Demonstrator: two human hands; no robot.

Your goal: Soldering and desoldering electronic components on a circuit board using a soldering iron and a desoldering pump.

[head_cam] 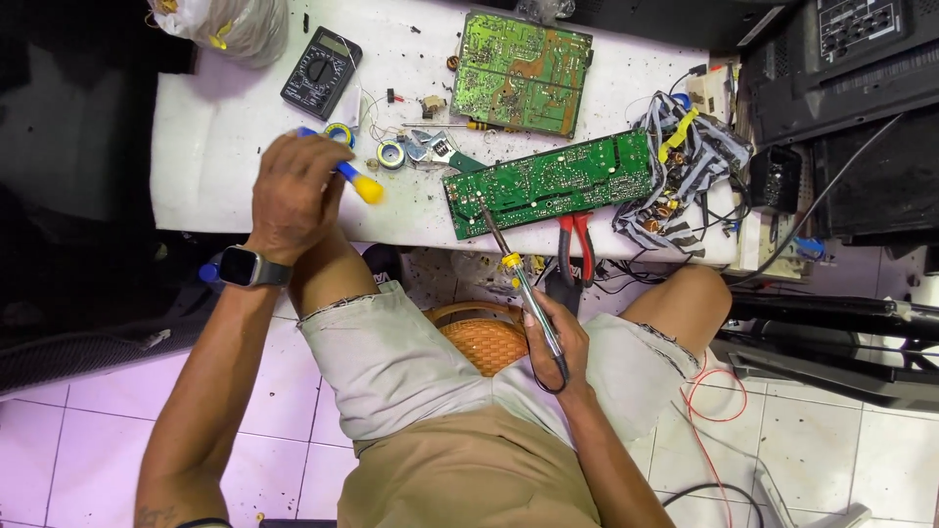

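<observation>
Soldering iron (523,284) in right hand (556,337), tip on green circuit board (548,182), red pliers (577,240) beside

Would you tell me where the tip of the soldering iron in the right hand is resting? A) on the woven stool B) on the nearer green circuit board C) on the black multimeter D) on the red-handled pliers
B: the right hand holds the soldering iron with its tip on the near edge of the nearer green circuit board.
</observation>
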